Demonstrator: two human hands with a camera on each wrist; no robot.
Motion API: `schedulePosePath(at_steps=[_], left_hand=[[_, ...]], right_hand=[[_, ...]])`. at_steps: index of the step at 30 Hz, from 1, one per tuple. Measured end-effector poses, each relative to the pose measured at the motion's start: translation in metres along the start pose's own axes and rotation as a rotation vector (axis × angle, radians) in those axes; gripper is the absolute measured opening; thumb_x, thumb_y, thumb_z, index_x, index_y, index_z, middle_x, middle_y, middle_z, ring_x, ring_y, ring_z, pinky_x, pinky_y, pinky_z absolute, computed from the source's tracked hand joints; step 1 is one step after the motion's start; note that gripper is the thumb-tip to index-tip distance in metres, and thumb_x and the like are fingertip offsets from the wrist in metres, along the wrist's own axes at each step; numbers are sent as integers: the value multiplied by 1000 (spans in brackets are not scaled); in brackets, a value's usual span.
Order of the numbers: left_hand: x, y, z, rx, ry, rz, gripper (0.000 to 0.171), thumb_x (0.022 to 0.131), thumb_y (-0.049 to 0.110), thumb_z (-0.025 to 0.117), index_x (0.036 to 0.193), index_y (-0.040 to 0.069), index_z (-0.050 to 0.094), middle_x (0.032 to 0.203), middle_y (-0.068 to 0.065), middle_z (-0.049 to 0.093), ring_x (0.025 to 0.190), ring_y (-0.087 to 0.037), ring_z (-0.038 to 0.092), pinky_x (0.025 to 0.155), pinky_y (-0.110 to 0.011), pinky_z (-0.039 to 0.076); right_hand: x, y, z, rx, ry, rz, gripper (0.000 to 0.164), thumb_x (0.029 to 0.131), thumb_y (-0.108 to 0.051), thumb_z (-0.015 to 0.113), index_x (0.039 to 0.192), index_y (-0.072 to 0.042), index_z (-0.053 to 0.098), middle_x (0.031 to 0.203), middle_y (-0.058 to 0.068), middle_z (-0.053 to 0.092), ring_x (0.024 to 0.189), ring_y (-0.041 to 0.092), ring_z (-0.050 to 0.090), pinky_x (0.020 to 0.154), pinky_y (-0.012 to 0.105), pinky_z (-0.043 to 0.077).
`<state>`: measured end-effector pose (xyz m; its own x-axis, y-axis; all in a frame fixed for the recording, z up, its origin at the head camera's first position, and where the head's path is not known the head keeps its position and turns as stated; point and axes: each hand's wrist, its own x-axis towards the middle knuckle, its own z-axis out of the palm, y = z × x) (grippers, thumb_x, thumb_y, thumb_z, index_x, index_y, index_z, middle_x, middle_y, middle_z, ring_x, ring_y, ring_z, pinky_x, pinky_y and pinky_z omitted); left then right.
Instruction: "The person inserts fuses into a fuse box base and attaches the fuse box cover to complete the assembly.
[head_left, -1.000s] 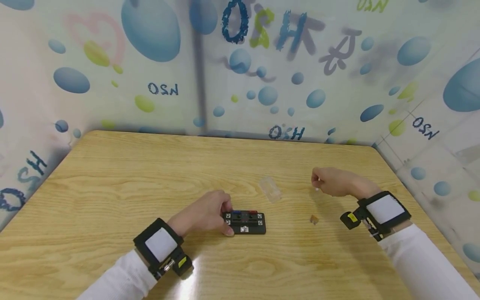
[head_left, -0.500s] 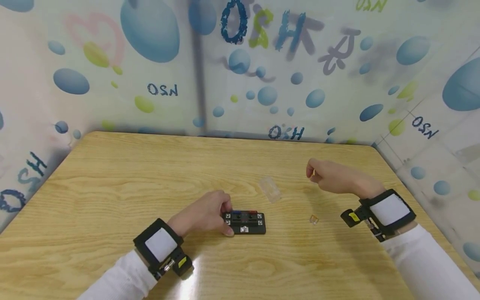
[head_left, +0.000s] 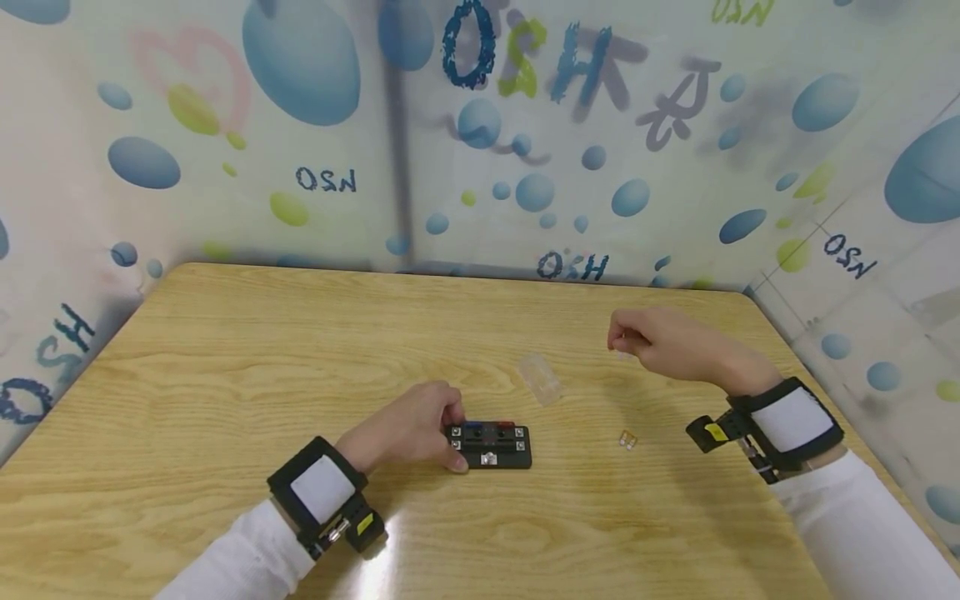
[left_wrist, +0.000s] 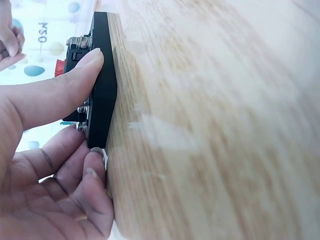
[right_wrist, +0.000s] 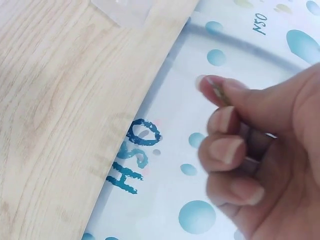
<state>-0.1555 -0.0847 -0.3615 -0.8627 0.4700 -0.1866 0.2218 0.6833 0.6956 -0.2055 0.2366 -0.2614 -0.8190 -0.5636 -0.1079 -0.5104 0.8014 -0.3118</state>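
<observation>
My left hand grips the left end of a black fuse block lying on the table, with a blue and a red blade fuse in its far row and silver screw terminals at its ends. In the left wrist view, the thumb presses on the block's near long side while the fingers curl behind its end. Raised over the table at the right, my right hand pinches a small blade fuse between thumb and index finger, mostly hidden by them. An orange blade fuse lies to the right of the block.
A clear plastic cover rests behind the block, between the two hands. The wooden table meets a wall of bubble-print sheeting at the back. Each wrist wears a strapped camera.
My right hand has risen and drifted a little left and away from me, still pinching the fuse. The orange fuse has shifted slightly in its lie. The left hand and block have stayed put.
</observation>
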Motion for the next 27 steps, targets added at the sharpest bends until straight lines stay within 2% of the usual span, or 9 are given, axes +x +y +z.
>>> schedulePosePath(at_steps=[6,16,23,27], left_hand=[[0,0,0,-7,-3,0,38,62,16,91,87,10,63,89,-2,58,81,-17,53,73,-31,45],[-1,1,0,-10,4,-13,38,61,15,91,86,10,63,89,-2,58,81,-17,53,73,-31,45],[-1,1,0,-14,-3,-13,38,62,16,91,86,11,63,89,-2,59,82,-17,53,74,-31,45],[-1,1,0,-13,-3,-14,38,62,16,91,86,11,63,89,-2,59,82,-17,53,74,-31,45]], right_hand=[[1,-5,-1,-56,72,-63,18,99,-3,50,91,-15,60,77,-2,56,62,11,44,61,26,38],[3,-15,2,-110,119,-134,10,99,-5,51,98,-13,58,73,-3,50,58,8,39,59,24,36],[8,-27,4,-157,179,-214,13,96,-5,57,101,-13,67,87,-3,65,71,6,54,67,28,48],[13,-37,5,-165,194,-264,14,95,-4,60,99,-13,70,89,-3,67,76,6,57,69,29,51]])
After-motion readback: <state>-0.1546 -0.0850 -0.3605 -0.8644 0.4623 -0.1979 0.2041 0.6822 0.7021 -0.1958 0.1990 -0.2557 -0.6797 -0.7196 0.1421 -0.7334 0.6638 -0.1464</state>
